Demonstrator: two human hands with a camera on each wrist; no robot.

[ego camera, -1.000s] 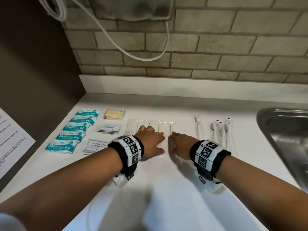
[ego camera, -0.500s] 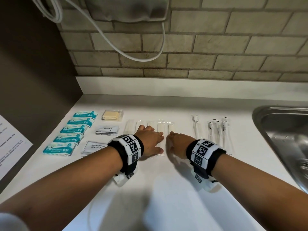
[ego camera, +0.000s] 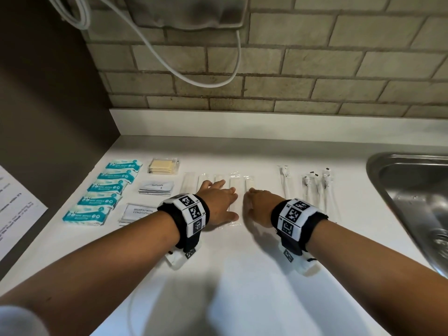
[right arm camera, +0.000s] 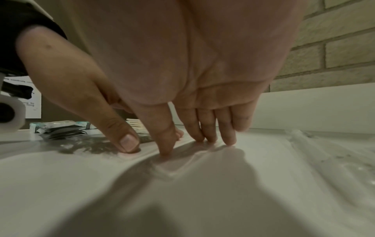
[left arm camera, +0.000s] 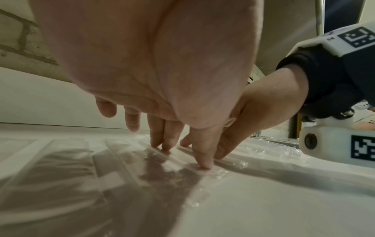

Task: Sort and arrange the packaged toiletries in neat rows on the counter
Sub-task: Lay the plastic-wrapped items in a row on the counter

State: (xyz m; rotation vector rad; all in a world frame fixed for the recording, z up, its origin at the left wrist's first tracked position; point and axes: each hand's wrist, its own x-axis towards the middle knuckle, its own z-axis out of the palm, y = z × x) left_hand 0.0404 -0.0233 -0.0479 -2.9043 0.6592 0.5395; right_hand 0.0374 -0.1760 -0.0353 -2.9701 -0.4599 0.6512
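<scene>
A row of long clear-wrapped packets (ego camera: pixel 235 184) lies side by side mid-counter. My left hand (ego camera: pixel 226 202) lies over them, its straight fingers (left arm camera: pixel 166 144) and thumb pressing on the film. My right hand (ego camera: pixel 254 202) is beside it, fingertips (right arm camera: pixel 202 136) and thumb down on the rightmost packet (ego camera: pixel 249 181). Neither hand grips anything. The hands hide the packets' near halves. To the left are a column of teal packets (ego camera: pixel 104 187), a yellow packet (ego camera: pixel 163 166), toothpaste sachets (ego camera: pixel 156 187) and shampoo sachets (ego camera: pixel 139 210). Wrapped toothbrushes (ego camera: pixel 306 187) lie to the right.
A steel sink (ego camera: pixel 412 190) is set into the counter at the right. A brown side wall with a printed sheet (ego camera: pixel 17 209) stands on the left, and a brick wall behind. A white cable (ego camera: pixel 169 57) hangs above. Bare white counter (ego camera: pixel 242 287) stretches toward me.
Both hands stay pressed on the clear packets in about the same place. Only the head view has shifted slightly.
</scene>
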